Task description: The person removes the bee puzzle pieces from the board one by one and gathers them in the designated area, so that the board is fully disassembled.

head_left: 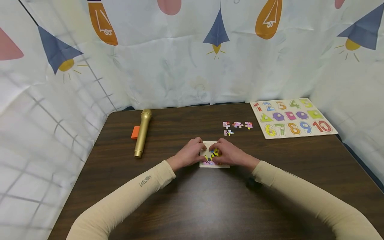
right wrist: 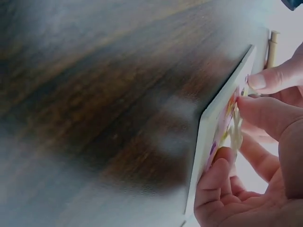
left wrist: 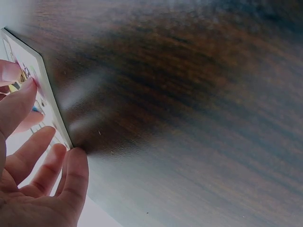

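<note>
A small jigsaw puzzle tray (head_left: 214, 166) lies on the table between both hands, with colourful pieces along its near part. In the head view my left hand (head_left: 189, 154) is at the tray's left side, its thumb touching the pieces and its fingers spread toward the far edge. My right hand (head_left: 232, 154) pinches a puzzle piece (right wrist: 236, 135), tilted up from the tray in the right wrist view. Pink and yellow artwork shows beside it. Both thumbtips are close together over the tray. The left little finger (left wrist: 77, 172) rests at the tray's edge.
Loose jigsaw pieces (head_left: 237, 125) lie beyond the tray. A number and shape board (head_left: 261, 131) is at the back right. To the left, a gold microphone (head_left: 142, 135) lies by an orange block (head_left: 135, 132). A patterned curtain (head_left: 186, 73) borders the table (head_left: 180, 206).
</note>
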The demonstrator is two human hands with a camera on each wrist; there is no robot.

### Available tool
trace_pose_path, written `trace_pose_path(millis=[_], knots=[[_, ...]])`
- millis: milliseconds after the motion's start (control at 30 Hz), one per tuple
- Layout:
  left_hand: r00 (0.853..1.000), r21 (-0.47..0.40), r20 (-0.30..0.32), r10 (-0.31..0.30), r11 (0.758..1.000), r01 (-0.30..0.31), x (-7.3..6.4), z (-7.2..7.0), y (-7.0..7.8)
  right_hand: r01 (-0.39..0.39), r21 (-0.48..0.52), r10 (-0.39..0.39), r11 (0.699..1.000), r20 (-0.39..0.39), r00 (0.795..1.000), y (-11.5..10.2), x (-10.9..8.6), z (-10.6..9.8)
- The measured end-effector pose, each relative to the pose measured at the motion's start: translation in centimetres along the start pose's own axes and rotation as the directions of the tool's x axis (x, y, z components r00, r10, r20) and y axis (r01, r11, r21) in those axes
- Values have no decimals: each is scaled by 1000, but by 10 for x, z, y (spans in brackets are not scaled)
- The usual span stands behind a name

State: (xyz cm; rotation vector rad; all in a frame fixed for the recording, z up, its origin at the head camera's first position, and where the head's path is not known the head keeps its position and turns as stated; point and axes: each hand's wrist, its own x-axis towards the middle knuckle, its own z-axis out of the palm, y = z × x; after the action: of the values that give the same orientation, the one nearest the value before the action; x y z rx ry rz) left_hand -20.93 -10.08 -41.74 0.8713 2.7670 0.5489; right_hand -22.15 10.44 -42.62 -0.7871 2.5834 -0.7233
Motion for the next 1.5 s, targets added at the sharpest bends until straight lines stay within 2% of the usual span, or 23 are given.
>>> trace_pose_path(millis=[167,367,533,667,1067,1367,1500], knots=[[1000,1,0,-7,1000,7,-1,0,1,6,-90,-10,996,-43,999,-5,-1,2],[1000,1,-3,-6,1000,6,-1,1,1,1,-244,-26,970,-101,994,-13,-5,7],[1000,5,-6,-8,1000,8,-1,1,1,-37,-331,1,943,-109,994,-15,-5,8],[1000,8,-7,-9,1000,9,-1,1,1,-29,-374,-10,927,-103,995,-15,-5,6],[1000,7,-13,6,1000,-6,-2,0,1,51,-358,-52,932,9,999,-12,-5,-7],[1000,0,-18,8,1000,-8,-1,0,0,50,-323,-60,945,-22,998,-4,-2,-8],[1000,-1,-10,7,1000,-7,-1,1,-1,65,-302,-64,951,13,998,0,-2,-10]])
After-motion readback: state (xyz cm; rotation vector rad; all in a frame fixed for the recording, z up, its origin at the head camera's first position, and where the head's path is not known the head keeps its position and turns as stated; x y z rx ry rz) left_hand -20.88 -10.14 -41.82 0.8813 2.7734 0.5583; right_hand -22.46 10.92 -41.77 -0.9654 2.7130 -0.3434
